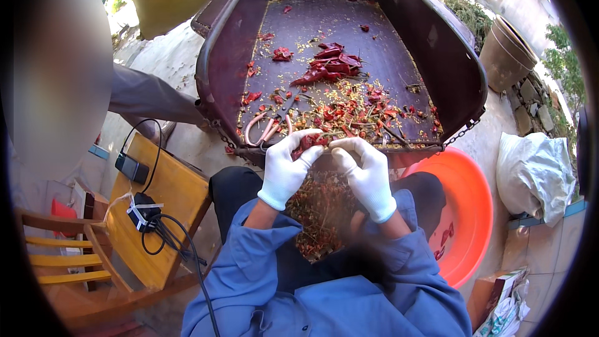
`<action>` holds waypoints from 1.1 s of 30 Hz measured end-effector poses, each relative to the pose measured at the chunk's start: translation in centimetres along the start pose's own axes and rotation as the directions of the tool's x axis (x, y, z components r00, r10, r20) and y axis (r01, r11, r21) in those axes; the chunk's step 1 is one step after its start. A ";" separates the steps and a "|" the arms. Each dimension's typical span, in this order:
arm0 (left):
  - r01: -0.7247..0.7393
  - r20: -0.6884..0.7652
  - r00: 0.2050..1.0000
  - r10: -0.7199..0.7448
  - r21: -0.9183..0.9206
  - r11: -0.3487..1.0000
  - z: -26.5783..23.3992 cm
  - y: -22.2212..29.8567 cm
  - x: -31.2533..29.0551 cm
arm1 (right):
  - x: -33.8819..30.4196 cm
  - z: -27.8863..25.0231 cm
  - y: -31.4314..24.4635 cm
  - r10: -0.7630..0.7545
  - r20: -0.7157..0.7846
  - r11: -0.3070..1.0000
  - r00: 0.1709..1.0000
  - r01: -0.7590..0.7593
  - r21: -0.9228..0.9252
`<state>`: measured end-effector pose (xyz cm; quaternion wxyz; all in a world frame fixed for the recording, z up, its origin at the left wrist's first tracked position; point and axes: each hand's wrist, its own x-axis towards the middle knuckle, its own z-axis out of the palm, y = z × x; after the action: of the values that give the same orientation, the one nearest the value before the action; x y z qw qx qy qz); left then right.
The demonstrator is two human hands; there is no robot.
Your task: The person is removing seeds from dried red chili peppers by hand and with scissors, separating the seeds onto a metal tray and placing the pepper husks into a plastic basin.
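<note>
Both of my hands wear white gloves and meet over the near edge of a dark cart bed (393, 37). My left hand (284, 168) is closed around a dried red chili pepper (312, 141). At the pepper's right end, by its stem, the fingertips of my right hand (369, 178) are pinched together. Just beyond my left hand lie pink-handled scissors (269, 128). Seeds, stems and torn chili pieces (355, 112) are scattered on the bed, with a pile of whole red chilies (334, 62) farther back.
Below my hands, between my knees, is a heap of stems (321, 212). An orange-red basin (477, 212) with a few chili pieces stands at right. At left are a wooden chair (168, 206) with black adapters and cables, and another person's sleeve (156, 90).
</note>
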<state>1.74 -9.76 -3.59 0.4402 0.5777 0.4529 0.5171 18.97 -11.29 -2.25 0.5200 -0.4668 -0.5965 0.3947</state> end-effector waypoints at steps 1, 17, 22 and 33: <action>-0.061 0.002 0.998 0.061 0.132 0.989 0.2 0.3 -0.2 | -0.1 -0.2 -0.8 -0.042 -0.044 0.998 0.998 0.039 -0.056; 0.281 0.123 0.954 -0.275 -0.035 0.959 0.5 -1.6 -7.8 | -5.2 -0.7 0.4 0.004 0.157 0.994 0.988 0.014 -0.109; 0.403 0.124 0.905 -0.406 0.045 0.914 0.8 -1.7 -7.8 | -5.3 0.0 1.6 -0.160 0.096 0.961 0.982 0.177 -0.211; -0.038 0.065 0.998 0.016 0.349 0.936 1.2 -3.3 -8.2 | -5.5 0.8 1.8 0.102 0.052 0.989 0.993 -0.096 -0.110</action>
<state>2.30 -17.13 -8.55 0.3370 0.6684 0.5160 0.4165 18.60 -16.12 -5.48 0.4565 -0.5115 -0.6079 0.4007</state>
